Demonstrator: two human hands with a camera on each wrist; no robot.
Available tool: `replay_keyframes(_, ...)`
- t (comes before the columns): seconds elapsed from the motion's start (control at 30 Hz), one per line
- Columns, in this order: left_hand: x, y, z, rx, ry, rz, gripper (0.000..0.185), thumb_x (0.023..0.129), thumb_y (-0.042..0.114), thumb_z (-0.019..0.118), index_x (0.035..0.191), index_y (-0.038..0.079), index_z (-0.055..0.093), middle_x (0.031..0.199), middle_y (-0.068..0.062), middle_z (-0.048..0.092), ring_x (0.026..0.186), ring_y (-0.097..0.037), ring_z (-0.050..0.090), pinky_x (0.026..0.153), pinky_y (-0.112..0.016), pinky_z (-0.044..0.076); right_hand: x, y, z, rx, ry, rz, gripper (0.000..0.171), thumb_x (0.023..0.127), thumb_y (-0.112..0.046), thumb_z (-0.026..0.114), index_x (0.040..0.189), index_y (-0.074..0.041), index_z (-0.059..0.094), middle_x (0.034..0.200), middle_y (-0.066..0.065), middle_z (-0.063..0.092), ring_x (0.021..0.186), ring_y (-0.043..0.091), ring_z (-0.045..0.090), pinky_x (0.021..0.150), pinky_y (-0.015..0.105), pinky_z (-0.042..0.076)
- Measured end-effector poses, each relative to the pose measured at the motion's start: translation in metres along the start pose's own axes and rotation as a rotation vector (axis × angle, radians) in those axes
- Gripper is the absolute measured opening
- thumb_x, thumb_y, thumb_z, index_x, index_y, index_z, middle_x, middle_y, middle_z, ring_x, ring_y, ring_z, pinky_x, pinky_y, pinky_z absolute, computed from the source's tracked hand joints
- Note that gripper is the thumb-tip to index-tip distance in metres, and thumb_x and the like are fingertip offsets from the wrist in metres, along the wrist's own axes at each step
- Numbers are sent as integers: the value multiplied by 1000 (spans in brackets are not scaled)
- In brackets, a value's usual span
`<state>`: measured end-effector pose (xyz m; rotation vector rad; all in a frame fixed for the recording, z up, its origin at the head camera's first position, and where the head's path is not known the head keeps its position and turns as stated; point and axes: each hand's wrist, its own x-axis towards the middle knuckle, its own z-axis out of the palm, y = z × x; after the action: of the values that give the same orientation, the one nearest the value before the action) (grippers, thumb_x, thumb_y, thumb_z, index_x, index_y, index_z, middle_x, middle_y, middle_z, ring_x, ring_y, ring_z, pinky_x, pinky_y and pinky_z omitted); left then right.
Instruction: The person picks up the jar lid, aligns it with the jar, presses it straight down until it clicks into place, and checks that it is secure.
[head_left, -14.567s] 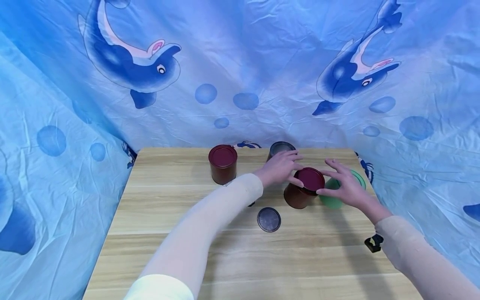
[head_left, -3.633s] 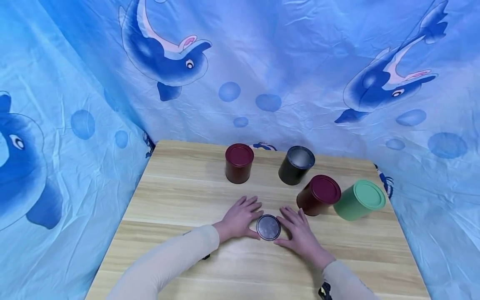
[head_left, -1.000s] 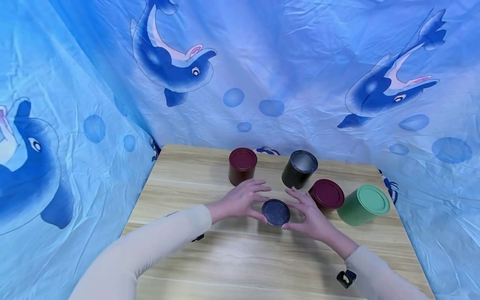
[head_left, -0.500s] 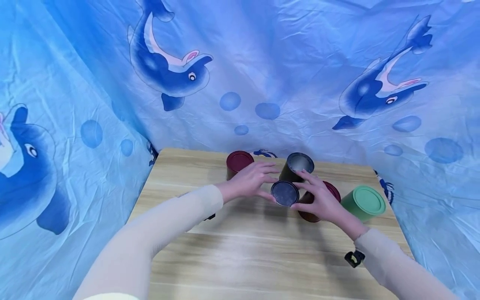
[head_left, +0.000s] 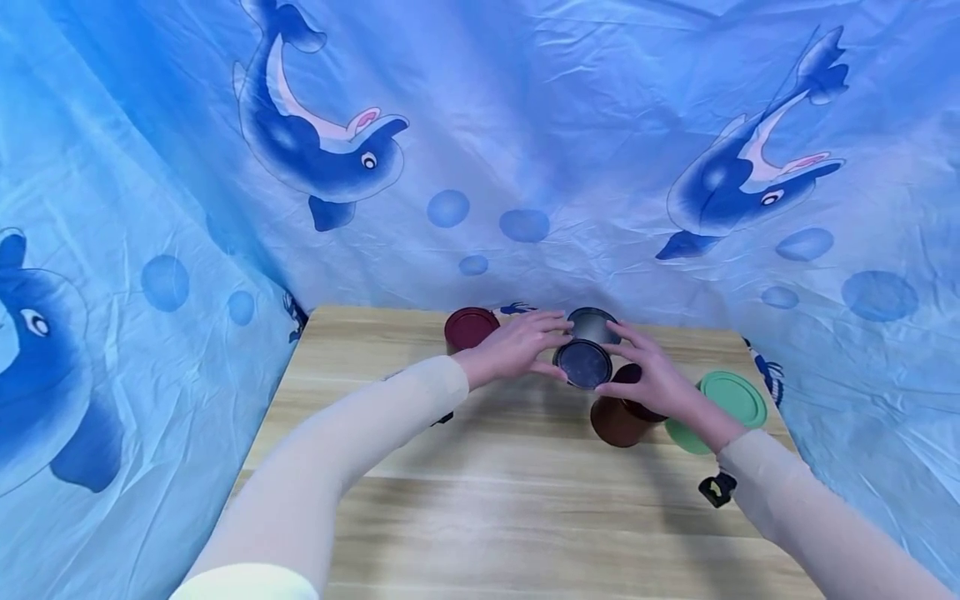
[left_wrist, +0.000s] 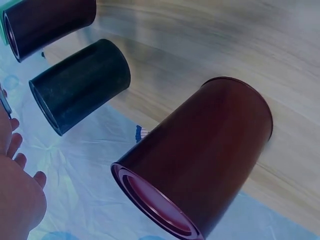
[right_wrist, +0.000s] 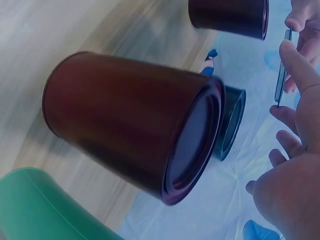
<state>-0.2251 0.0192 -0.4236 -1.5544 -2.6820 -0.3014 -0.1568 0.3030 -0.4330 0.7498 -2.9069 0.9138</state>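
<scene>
A round dark lid (head_left: 583,364) is held level by its rim between my two hands, raised above the table. My left hand (head_left: 522,346) pinches its left side; my right hand (head_left: 651,377) pinches its right side with thumb and fingers. Seen edge-on, the lid (right_wrist: 283,67) is a thin plate in the right wrist view. Just behind it stands an open-topped black can (head_left: 592,322), partly covered by the lid and fingers. In the left wrist view the black can (left_wrist: 80,86) is below the left hand (left_wrist: 17,187), apart from it.
A lidded dark red can (head_left: 471,327) stands left of the black can. Another dark red can (head_left: 622,422) sits under my right hand, beside a green lidded can (head_left: 733,400). Behind the wooden table (head_left: 465,517) hangs a blue dolphin-print cloth (head_left: 480,125).
Both hands took the lid up from the table, where it lay earlier, and carried it away from me, slightly right, to the black can's near edge. The cans stand as before.
</scene>
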Motion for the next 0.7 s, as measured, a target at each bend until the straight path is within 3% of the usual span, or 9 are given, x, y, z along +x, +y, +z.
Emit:
replay_keyframes(0.3,24,-12,4,-19,-30,-22,72,98,58,69,153,12,60,167,-10,45,162,-30,28,131,-47,25,13,23,-7,-20,18,-5,70,83,-26,95,141,2,67,169,25,35,157,54,22,118,75,30)
replay_keyframes(0.7,43,-33,16,-8,-53,-66,74,98,63,64,156,17,57,168,-6,44,163,-29,26,131,-48,25,35,39,-15,-12,-63,51,71,86,-29,92,143,4,65,171,24,32,160,51,17,121,75,26)
